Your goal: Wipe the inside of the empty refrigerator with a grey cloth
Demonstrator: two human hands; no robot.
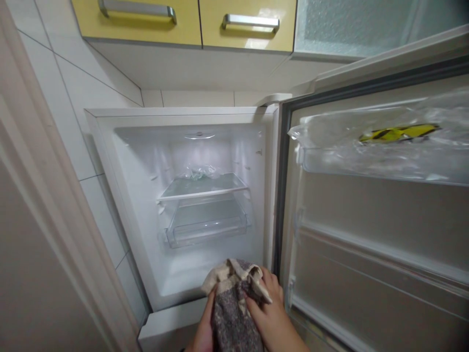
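Observation:
A grey and beige cloth (pixel 234 313) is bunched up between both hands at the bottom of the head view. My left hand (pixel 207 322) grips its left side, with most fingers hidden behind the fabric. On the other side, my right hand (pixel 269 305) closes around the cloth, thumb in front and fingers curled over its top right. Both hands are just in front of an open fridge (pixel 130 205). Inside it, a glass shelf (pixel 216 185) carries a crumpled clear plastic bag (pixel 201 172), and a clear drawer (pixel 208 232) hangs below.
The fridge door (pixel 366 210) stands open on the right. Its top door bin (pixel 384 166) is wrapped in clear plastic with a yellow and black strip (pixel 399 133). Yellow cabinets (pixel 242 36) hang above. A tiled wall (pixel 69 107) and a door frame (pixel 54 195) bound the left.

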